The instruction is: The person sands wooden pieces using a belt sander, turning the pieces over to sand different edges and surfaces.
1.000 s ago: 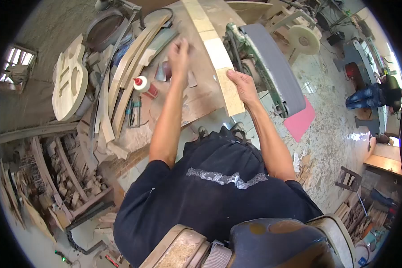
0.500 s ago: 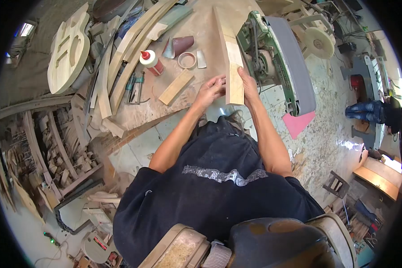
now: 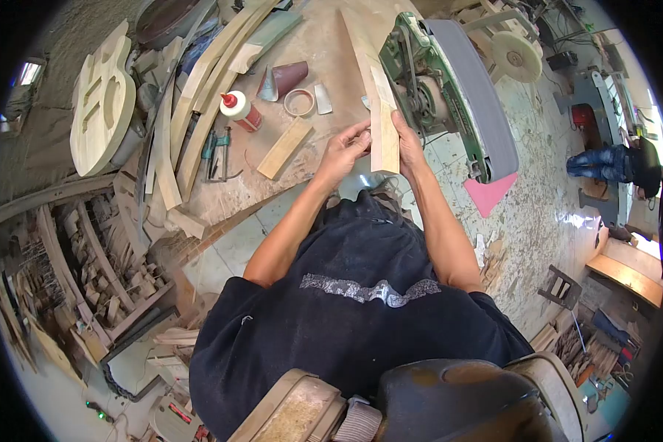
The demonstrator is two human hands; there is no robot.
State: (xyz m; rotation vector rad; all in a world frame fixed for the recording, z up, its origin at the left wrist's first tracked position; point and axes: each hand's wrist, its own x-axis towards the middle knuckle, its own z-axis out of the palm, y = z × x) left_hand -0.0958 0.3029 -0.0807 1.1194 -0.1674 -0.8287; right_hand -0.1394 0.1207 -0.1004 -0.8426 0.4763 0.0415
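A long, narrow wooden board (image 3: 385, 136) points away from me, its near end just in front of my chest. My right hand (image 3: 410, 145) grips its right side, thumb on top. On the opposite side, my left hand (image 3: 344, 153) is closed with its fingertips at the board's left edge; some of those fingers are hidden. A short wooden block (image 3: 286, 149) lies on the workbench (image 3: 313, 48) left of my hands. Behind it sit a white and red glue bottle (image 3: 241, 111), a roll of tape (image 3: 299, 103) and a curled sheet of sandpaper (image 3: 283, 80).
A green belt sander (image 3: 470, 96) stands close on the right, with a pink sheet (image 3: 490, 193) below it. Curved wooden strips (image 3: 212, 85), a clamp (image 3: 217, 153) and a guitar-shaped body (image 3: 104, 103) are at left. A person (image 3: 604, 163) is at far right.
The board has turned slightly, its far end swinging left and its near end showing more of one side. Both hands keep their places on it. The whole view has shifted a little.
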